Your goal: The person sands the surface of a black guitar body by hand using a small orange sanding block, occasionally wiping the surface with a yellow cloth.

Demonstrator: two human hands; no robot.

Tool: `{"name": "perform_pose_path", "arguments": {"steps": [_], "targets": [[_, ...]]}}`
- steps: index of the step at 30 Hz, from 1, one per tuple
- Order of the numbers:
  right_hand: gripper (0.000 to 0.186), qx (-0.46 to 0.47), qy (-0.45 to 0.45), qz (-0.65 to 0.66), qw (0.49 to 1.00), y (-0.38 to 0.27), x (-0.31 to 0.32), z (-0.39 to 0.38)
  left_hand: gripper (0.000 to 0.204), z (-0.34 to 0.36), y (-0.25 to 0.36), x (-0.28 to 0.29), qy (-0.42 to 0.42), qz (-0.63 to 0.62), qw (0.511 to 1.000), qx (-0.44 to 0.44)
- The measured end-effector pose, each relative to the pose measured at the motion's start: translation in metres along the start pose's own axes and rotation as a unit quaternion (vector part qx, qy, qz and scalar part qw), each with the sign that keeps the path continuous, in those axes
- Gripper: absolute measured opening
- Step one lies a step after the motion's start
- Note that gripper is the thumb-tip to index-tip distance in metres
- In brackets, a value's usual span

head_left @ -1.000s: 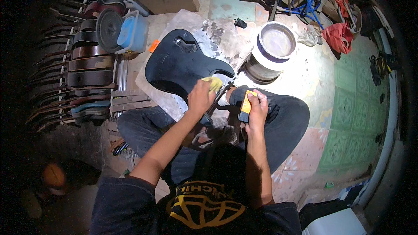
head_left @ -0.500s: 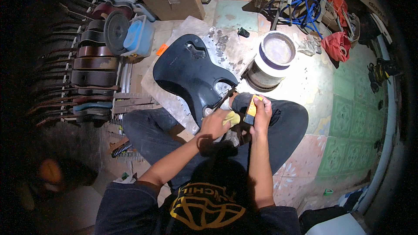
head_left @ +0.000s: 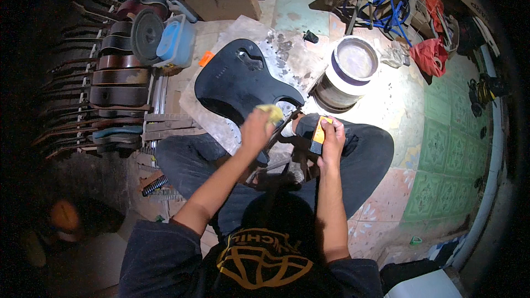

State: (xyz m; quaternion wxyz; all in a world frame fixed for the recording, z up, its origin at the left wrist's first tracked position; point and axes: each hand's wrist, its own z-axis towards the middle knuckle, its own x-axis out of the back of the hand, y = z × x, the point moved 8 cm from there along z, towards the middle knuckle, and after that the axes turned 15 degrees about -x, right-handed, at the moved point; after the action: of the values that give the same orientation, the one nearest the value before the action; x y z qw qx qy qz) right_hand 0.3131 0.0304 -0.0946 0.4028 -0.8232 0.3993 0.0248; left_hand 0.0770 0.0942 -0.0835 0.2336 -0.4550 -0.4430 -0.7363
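Observation:
A black electric guitar body (head_left: 229, 85) lies on a pale, stained board (head_left: 190, 99) in front of my crossed legs. My left hand (head_left: 255, 131), a little blurred, is closed around a crumpled yellow cloth (head_left: 270, 112) over the lower part of the body, near its cutaway. Whether the cloth touches the surface I cannot tell. Upright in my right hand (head_left: 333, 142) is a small yellow and black block (head_left: 319, 135), gripped between thumb and fingers above my right leg, apart from the guitar body.
A white bucket (head_left: 338, 91) with a pan on top stands right of the board. Guitars (head_left: 120, 80) hang in a row at the left, beside a clear plastic tub (head_left: 182, 44) and round lid (head_left: 147, 37). Coiled blue hose (head_left: 395, 14) and red cloth (head_left: 429, 58) lie at the far right.
My left hand has moved up and left with the yellow cloth, from beside the guitar body's lower edge to over it. My right hand stays nearly in place with the block.

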Motion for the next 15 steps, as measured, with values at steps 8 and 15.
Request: {"name": "perform_pose_path", "arguments": {"steps": [8,15], "targets": [[0.040,0.006,0.010,-0.029,1.000,-0.003,-0.002,0.002,0.035,-0.022,0.022,-0.005,-0.060,-0.204,0.977,0.027],[0.039,-0.015,0.007,-0.018,1.000,0.002,-0.002,0.003,0.051,0.037,-0.123,0.093,0.162,0.045,0.972,0.163]]}}
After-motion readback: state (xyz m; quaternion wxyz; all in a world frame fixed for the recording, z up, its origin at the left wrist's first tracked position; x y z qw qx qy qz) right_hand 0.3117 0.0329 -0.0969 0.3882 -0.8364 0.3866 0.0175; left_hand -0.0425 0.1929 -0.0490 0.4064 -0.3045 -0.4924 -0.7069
